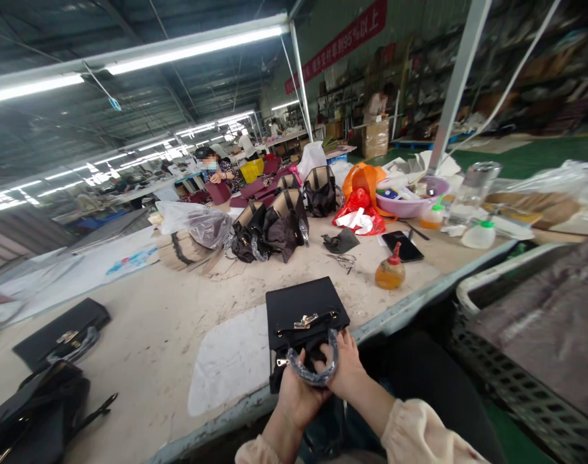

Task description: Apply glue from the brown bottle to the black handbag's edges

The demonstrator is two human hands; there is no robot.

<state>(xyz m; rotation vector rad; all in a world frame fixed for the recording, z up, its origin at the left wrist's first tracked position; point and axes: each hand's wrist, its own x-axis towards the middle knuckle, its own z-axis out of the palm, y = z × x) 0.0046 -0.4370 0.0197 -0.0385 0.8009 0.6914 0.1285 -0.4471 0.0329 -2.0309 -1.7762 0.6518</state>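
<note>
While both hands hold its wrapped handle (313, 370), a black handbag (303, 316) lies at the tabletop (178, 322) edge
Left hand (294, 393) at 7 o'clock, right hand (347, 370) at 5, each grip pinching the handle

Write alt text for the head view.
Both hands, left hand and right hand, hold the plastic-wrapped handle of a black handbag lying at the worktable's near edge. Scissors, an orange glue bottle and more bags lie beyond.

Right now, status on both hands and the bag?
Left hand and right hand both grip the wrapped handle. Black handbag flat at table edge. Scissors and glue bottle stand clear.
</note>
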